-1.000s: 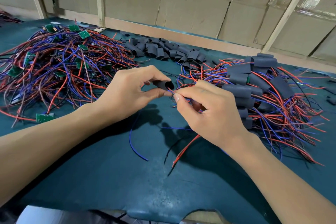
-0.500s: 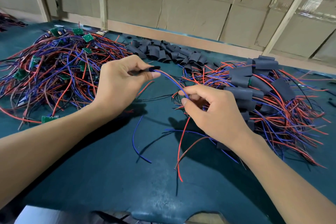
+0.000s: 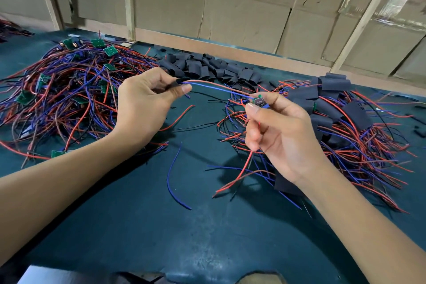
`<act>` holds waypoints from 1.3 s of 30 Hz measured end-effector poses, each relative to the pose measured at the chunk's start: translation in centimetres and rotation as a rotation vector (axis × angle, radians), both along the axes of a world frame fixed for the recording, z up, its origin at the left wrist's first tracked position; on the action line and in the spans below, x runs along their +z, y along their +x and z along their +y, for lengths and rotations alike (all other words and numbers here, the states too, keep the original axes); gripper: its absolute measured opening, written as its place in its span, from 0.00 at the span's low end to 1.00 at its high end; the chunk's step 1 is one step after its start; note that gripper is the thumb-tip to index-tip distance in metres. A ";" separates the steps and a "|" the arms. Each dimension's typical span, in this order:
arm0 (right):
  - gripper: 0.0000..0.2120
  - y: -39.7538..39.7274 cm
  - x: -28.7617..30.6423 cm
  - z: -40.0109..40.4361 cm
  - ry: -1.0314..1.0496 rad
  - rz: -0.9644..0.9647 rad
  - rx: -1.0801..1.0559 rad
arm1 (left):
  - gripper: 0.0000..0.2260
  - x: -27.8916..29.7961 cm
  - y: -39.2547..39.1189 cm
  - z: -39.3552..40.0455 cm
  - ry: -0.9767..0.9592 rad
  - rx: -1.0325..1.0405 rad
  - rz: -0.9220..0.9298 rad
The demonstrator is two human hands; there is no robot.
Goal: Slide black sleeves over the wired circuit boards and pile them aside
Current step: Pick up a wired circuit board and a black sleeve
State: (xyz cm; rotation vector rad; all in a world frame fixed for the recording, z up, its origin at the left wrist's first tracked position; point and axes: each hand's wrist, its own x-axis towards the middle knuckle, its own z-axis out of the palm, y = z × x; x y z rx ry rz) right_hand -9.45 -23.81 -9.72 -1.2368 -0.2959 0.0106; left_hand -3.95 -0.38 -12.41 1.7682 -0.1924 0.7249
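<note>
My left hand [image 3: 147, 104] pinches a black sleeve [image 3: 178, 82] between thumb and fingers; a red and a blue wire [image 3: 219, 89] run out of its open end. They stretch rightward to a small green circuit board [image 3: 260, 100], which my right hand [image 3: 279, 129] pinches at the fingertips. More wires hang from that hand down to the dark green table [image 3: 161, 226]. The sleeve sits on the wires well short of the board.
A tangle of bare wired boards [image 3: 62, 99] lies at the left. Loose black sleeves [image 3: 207, 69] are heaped at the back middle. Sleeved boards with wires [image 3: 341, 122] are piled at the right. Cardboard boxes and wooden slats stand behind the table.
My hands have drawn apart: the left moved left and up with the sleeve, the right moved right, so the wires now stretch between them and the green board shows at my right fingertips.
</note>
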 end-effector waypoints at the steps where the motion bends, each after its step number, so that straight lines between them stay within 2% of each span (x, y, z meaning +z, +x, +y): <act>1: 0.06 -0.1 0.1 0.0 0.028 0.012 0.011 | 0.09 0.0 0.1 0.1 0.014 0.016 -0.002; 3: 0.05 -0.1 0.3 -0.1 0.074 0.023 0.023 | 0.08 -0.1 0.1 0.3 0.064 0.049 -0.009; 5: 0.04 0.0 0.4 -0.3 0.071 0.015 0.007 | 0.07 0.0 -0.1 0.3 0.195 0.086 -0.040; 9: 0.05 0.0 0.2 -0.1 -0.009 -0.018 -0.017 | 0.14 0.2 -0.9 0.1 0.573 0.122 -0.270; 14: 0.07 -0.1 -0.6 0.6 -0.088 -0.036 0.002 | 0.12 0.3 -1.6 -1.1 0.776 0.118 -0.499; 20: 0.14 0.1 -0.8 0.5 -0.057 0.022 0.123 | 0.12 0.0 -1.9 -1.7 0.816 0.105 -0.561; 26: 0.08 0.2 -1.0 0.6 -0.112 0.039 0.078 | 0.13 0.3 -2.2 -1.8 0.765 0.080 -0.561; 30: 0.09 0.2 -1.0 0.4 -0.132 0.057 0.061 | 0.13 0.2 -2.2 -1.9 0.765 0.071 -0.572; 34: 0.04 0.1 -1.0 0.5 -0.151 0.053 0.061 | 0.13 0.2 -2.2 -1.8 0.763 0.066 -0.580; 39: 0.03 -0.1 -0.9 0.6 -0.187 0.045 0.050 | 0.14 0.2 -2.1 -1.8 0.764 0.057 -0.598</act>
